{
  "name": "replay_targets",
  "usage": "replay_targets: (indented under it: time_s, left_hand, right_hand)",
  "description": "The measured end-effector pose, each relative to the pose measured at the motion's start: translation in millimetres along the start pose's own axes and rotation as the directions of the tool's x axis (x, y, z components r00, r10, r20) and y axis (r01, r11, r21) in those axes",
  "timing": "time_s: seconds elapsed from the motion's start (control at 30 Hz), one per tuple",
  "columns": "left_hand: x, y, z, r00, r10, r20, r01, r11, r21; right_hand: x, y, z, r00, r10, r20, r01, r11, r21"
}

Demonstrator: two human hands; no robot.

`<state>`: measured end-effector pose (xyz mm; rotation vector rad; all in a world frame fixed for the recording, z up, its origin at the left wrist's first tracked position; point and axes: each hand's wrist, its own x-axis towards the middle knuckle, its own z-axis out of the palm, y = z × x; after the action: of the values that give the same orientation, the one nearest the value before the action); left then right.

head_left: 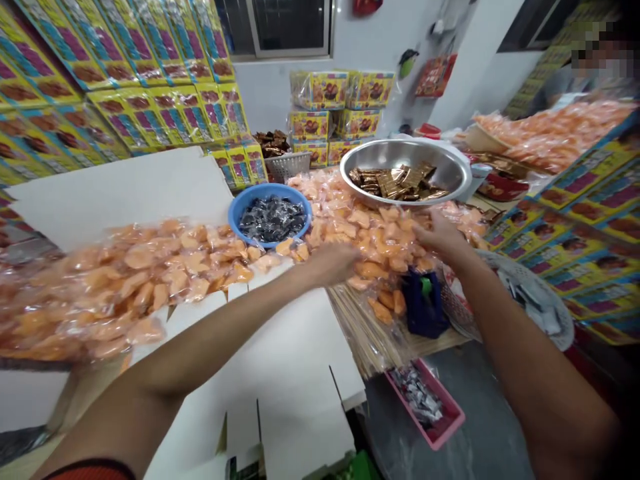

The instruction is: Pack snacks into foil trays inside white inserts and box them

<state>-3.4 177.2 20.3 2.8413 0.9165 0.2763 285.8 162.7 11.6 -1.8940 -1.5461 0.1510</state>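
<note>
My left hand [336, 263] reaches in over the near edge of a pile of orange, clear-wrapped pieces [385, 233]. Its fingers are blurred and partly hidden, so whether they hold anything does not show. At the right side of the same pile is my right hand [440, 235], just below a steel bowl [463, 175] of brown foil packets [400, 181]. The right thumb stands apart from the fingers, and nothing shows between them. Between my hands and nearer to me stands a dark blue tape dispenser [425, 310] with a green core.
A blue basin [235, 217] holds dark wrapped pieces. White flat cartons [280, 360] lie in front of me. At right are a round basket [565, 320] with silvery packets and stacked yellow boxes [580, 233]. A pink bin [453, 427] sits below the table edge. Another person is at the far right.
</note>
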Motion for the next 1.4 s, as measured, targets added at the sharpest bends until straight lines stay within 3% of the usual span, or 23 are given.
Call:
replay_targets:
  time_s: [0.07, 0.1, 0.17, 0.27, 0.37, 0.43, 0.5, 0.6, 0.7, 0.77, 0.8, 0.9, 0.97, 1.07, 1.2, 1.27, 1.33, 1.4]
  left_hand:
    - [-5.8, 18.3, 24.3, 0.986, 0.074, 0.152, -0.07, 0.997, -0.027]
    - [-5.7, 21.8, 33.5, 0.986, 0.059, 0.159, -0.055, 0.998, -0.03]
    - [0.6, 17.5, 42.4, 0.994, -0.021, 0.11, 0.025, 0.999, -0.03]
    - [17.5, -2.9, 32.0, 0.985, -0.17, 0.022, 0.171, 0.984, -0.046]
    - [25.7, -8.5, 12.2, 0.943, -0.307, -0.127, 0.304, 0.952, -0.043]
    - [19.6, 5.3, 8.9, 0.955, -0.265, -0.132, 0.27, 0.963, 0.022]
    - [6.0, 28.1, 19.3, 0.993, -0.118, 0.009, 0.117, 0.99, 0.08]
    - [-17.2, 55.6, 51.0, 0.973, 0.054, 0.223, -0.07, 0.996, 0.063]
    - [-29.6, 57.8, 76.5, 0.959, 0.068, 0.277, -0.093, 0.993, 0.078]
    - [-29.1, 49.7, 82.4, 0.959, 0.054, 0.278, -0.082, 0.993, 0.088]
    - [-26.8, 45.4, 82.5, 0.959, 0.051, 0.278, -0.078, 0.993, 0.087]
    - [-17.1, 37.3, 76.9, 0.959, 0.046, 0.281, -0.07, 0.995, 0.075]
    - [-12.3, 36.5, 72.3, 0.952, 0.048, 0.301, -0.07, 0.996, 0.063]
    - [-11.2, 37.4, 68.1, 0.935, 0.055, 0.351, -0.074, 0.996, 0.043]
    - [-16.7, 40.0, 63.3, 0.93, 0.047, 0.364, -0.064, 0.997, 0.036]
    - [-20.4, 44.7, 59.1, 0.936, 0.033, 0.351, -0.054, 0.997, 0.049]
    - [-24.3, 52.1, 56.8, 0.952, 0.049, 0.302, -0.067, 0.996, 0.052]
    - [-26.9, 59.7, 60.3, 0.959, 0.131, 0.251, -0.138, 0.99, 0.014]
  right_hand:
    - [-23.0, -9.9, -10.9, 0.997, -0.072, 0.002, 0.07, 0.959, -0.274]
    - [-37.8, -15.1, -15.1, 0.992, -0.114, 0.052, 0.125, 0.926, -0.357]
    - [-72.9, -23.9, -19.5, 0.958, -0.185, 0.218, 0.256, 0.895, -0.365]
    - [-127.7, -30.3, -14.6, 0.853, -0.255, 0.456, 0.431, 0.837, -0.338]
    - [-161.6, -31.0, 1.8, 0.774, -0.275, 0.571, 0.564, 0.708, -0.424]
    - [-163.7, -31.1, 15.2, 0.77, -0.273, 0.577, 0.586, 0.661, -0.469]
    - [-151.0, -32.1, 27.1, 0.774, -0.249, 0.582, 0.569, 0.675, -0.469]
    - [-122.2, -33.3, 37.4, 0.757, -0.178, 0.629, 0.537, 0.717, -0.444]
    - [-108.3, -30.3, 38.0, 0.685, -0.184, 0.705, 0.577, 0.727, -0.372]
    - [-113.8, -27.6, 37.6, 0.661, -0.192, 0.725, 0.597, 0.721, -0.353]
    - [-119.6, -26.9, 38.5, 0.676, -0.179, 0.715, 0.59, 0.712, -0.38]
    - [-136.0, -28.9, 46.2, 0.782, -0.128, 0.611, 0.499, 0.715, -0.49]
    - [-136.7, -31.5, 50.2, 0.817, -0.136, 0.56, 0.453, 0.752, -0.478]
    - [-117.1, -31.5, 43.7, 0.821, -0.158, 0.548, 0.426, 0.81, -0.404]
    - [-74.0, -24.1, 19.0, 0.858, -0.156, 0.489, 0.349, 0.876, -0.333]
    - [-55.8, -23.0, 9.9, 0.909, -0.154, 0.389, 0.24, 0.953, -0.185]
    - [-42.0, -25.9, 5.9, 0.946, -0.111, 0.304, 0.057, 0.982, 0.181]
    - [-30.9, -31.6, 6.0, 0.941, -0.05, 0.336, -0.161, 0.806, 0.57]
